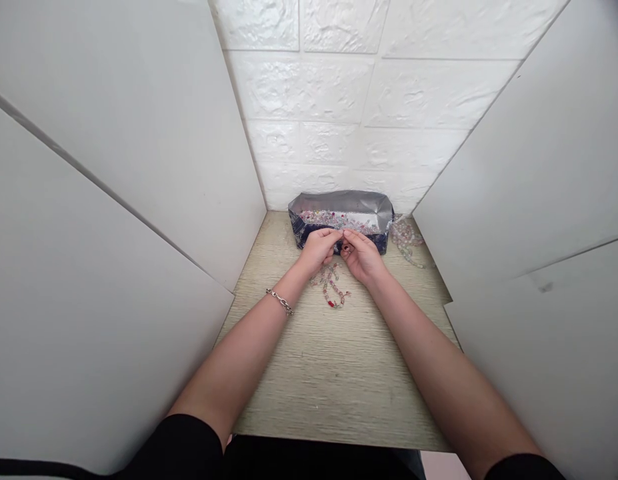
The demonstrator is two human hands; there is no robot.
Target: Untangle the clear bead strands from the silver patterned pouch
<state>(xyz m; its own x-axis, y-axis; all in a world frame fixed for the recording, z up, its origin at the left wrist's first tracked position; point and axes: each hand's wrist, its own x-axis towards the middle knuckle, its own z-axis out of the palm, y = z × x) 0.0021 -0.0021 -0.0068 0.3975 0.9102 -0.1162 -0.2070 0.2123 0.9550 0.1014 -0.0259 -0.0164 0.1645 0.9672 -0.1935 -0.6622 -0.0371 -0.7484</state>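
My left hand (321, 248) and my right hand (361, 255) meet fingertip to fingertip at the front rim of a dark blue box with a silver lining (339, 198). Both are closed in a pinch. From under the left hand a strand of pink, clear and red beads (333, 288) trails onto the tabletop, its upper end hidden by the fingers. Whatever the right thumb and finger pinch is too small to make out. Loose pink, clear and coloured beads (321, 217) lie inside the box, behind the hands.
More beaded strands (406, 237) lie in a heap right of the box. The wood-grain tabletop (333, 380) is narrow, with white panels (153, 167) rising at left and right. A white brick-patterned wall (339, 93) stands directly behind the box.
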